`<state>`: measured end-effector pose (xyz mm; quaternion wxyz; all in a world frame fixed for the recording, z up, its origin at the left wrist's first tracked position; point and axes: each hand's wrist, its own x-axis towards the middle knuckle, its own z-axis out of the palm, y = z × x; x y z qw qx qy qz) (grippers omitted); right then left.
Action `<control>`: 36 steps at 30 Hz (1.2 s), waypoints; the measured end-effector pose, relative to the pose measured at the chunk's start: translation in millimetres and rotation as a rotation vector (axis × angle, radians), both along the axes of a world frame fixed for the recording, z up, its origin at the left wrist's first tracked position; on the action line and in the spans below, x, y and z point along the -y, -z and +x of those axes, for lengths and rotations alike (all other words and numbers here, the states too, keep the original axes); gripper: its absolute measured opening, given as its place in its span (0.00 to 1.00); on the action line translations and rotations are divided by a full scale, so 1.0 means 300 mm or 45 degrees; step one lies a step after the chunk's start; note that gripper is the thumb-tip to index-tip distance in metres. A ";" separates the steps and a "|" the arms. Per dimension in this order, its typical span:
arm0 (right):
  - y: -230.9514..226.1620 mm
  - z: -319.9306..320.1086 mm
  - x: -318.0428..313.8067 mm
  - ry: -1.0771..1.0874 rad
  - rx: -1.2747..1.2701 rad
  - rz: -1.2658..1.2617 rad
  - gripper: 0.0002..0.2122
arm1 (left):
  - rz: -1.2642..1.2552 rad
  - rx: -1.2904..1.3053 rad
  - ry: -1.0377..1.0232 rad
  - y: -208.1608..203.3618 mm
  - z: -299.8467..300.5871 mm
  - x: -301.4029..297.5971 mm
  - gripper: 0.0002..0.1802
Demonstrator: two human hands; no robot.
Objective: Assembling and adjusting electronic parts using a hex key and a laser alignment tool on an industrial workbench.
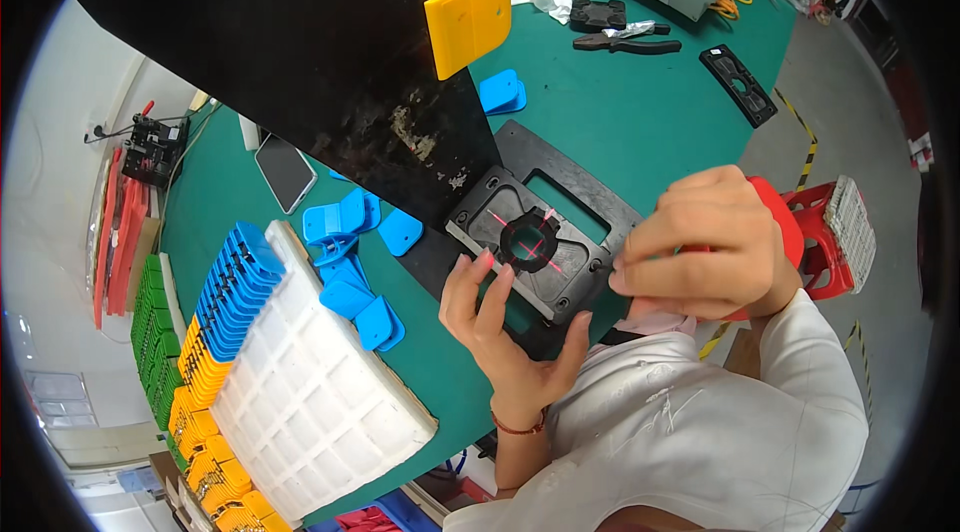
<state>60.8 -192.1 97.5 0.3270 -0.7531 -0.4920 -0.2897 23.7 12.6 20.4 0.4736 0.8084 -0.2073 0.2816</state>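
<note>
My left hand (pixel 510 347) is open, its fingers spread and the fingertips at the near-left edge of a grey metal fixture (pixel 575 282). In the middle of that fixture sits a black ring-shaped part (pixel 508 247), with red light lines crossing over it. The fixture rests on a dark base plate (pixel 620 207) that has a rectangular cut-out. Just right of the fixture, my right hand (pixel 705 242) is closed with its fingers bent together. Whatever those fingers may pinch is hidden.
A tall black panel (pixel 300 62) rises behind the fixture, a yellow plate (pixel 470 27) on it. Left lie loose blue pieces (pixel 347 297), a phone (pixel 285 172) and a white gridded tray (pixel 310 402) beside rows of coloured pieces. Pliers (pixel 640 46) and a black frame (pixel 738 85) lie far right.
</note>
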 end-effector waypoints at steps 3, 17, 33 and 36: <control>-0.002 0.005 0.005 0.043 -0.055 -0.013 0.09 | 0.137 -0.031 -0.012 0.003 0.000 -0.001 0.43; 0.018 -0.015 0.006 0.138 -0.181 0.130 0.11 | -0.173 -0.392 -0.020 0.073 -0.066 0.028 0.57; -0.005 0.015 0.028 0.060 -0.197 0.003 0.10 | -0.072 -0.407 -0.104 0.105 -0.062 0.030 0.45; -0.023 0.028 0.022 0.063 -0.159 -0.080 0.10 | 0.044 -0.294 -0.160 0.114 -0.065 0.023 0.41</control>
